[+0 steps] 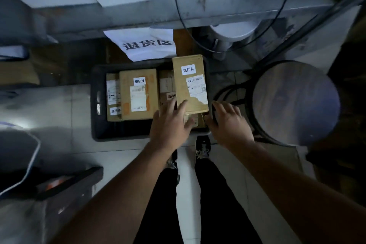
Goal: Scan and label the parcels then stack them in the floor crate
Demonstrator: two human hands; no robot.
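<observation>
the left hand [171, 123] is seen spread with straight fingers, its fingertips laid against the near end of a tall cardboard parcel [190, 83]; nothing is curled round the box. the right hand [227, 119] is held open just beside the parcel's near right corner, fingers relaxed, and whether it touches the cardboard cannot be told. the parcel is placed at the right side of the dark floor crate [95, 105], resting higher than the others, its far end reaching over the crate's far rim. it carries two stickers: a small white return label and a barcoded shipping label. in the crate, a second labelled parcel [138, 95] is seen lying flat in the middle, a third [112, 95] is partly covered at its left, and a fourth [166, 87] is mostly hidden under the tall one; four parcels can be counted, though more may be concealed. it is judged that the scanning and labelling of these four is done and that the stacking of the latest is nearly finished. beyond the crate a white printed sign [146, 45] is seen, and a round stool [295, 103] stands to the right. whether further parcels remain cannot be told.
</observation>
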